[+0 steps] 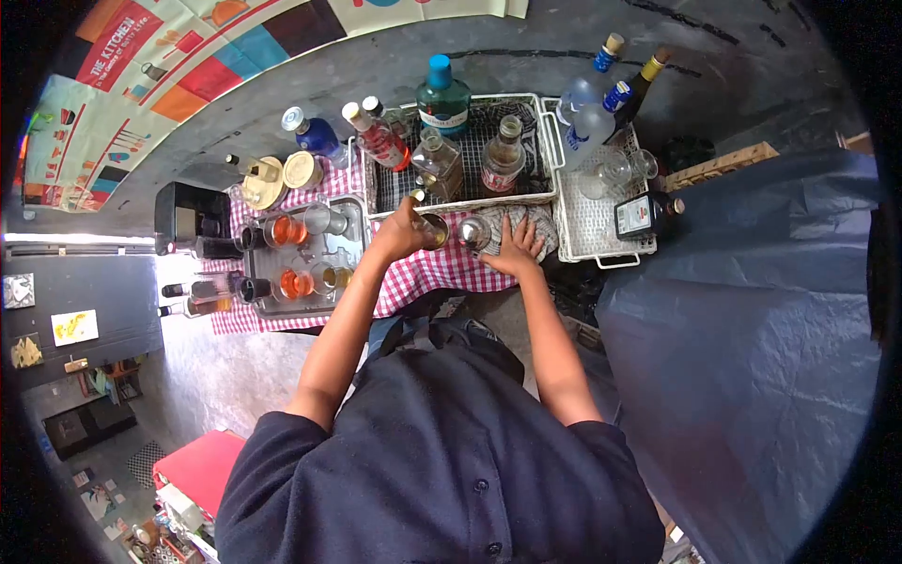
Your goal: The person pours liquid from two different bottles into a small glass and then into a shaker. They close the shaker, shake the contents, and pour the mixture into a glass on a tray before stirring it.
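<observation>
One rag (542,215), checked tablecloth (427,274), grey wall (376,68)

On the left of the surface (423,273), a tray (315,252) holds glasses (284,230) in two rows, one behind the other. A container (191,218) stands left of the tray, and a bottle (320,143) behind the tray. To the tray's right, a basket (536,196) holds several bottles; just beside it on the right, a second basket (583,227) carries more bottles and glassware (615,169). Before the first basket, from left to right, come a glass (433,232) in the left hand (402,233), a vessel (474,232), and a cloth (542,223) beneath the right hand (518,249).
</observation>
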Demonstrator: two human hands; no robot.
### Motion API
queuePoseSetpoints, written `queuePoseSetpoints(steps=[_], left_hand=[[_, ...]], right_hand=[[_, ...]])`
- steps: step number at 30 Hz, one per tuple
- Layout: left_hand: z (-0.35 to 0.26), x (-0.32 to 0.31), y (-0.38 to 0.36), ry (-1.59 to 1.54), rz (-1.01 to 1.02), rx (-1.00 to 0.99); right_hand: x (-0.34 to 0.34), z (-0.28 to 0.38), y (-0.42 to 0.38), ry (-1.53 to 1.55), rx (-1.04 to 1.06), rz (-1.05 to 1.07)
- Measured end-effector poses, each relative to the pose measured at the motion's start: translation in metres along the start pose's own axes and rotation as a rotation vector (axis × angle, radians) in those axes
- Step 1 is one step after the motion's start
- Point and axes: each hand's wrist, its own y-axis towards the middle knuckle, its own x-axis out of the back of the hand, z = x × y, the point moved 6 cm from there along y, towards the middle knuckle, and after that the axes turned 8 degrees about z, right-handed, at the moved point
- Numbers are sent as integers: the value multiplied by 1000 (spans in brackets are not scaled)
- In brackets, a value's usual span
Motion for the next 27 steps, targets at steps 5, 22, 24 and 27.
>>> queuePoseSetpoints(steps=[5, 22, 24, 27], left_hand=[[5, 13, -34, -225, -37, -26], [91, 32, -123, -606, -179, -76], [99, 41, -132, -613, -182, -89], [106, 62, -143, -572, -197, -85]], right_hand=[[0, 2, 0, -26, -13, -1], [20, -13, -5, 137, 205, -168], [36, -17, -20, 334, 213, -250], [45, -22, -28, 438, 237, -379]])
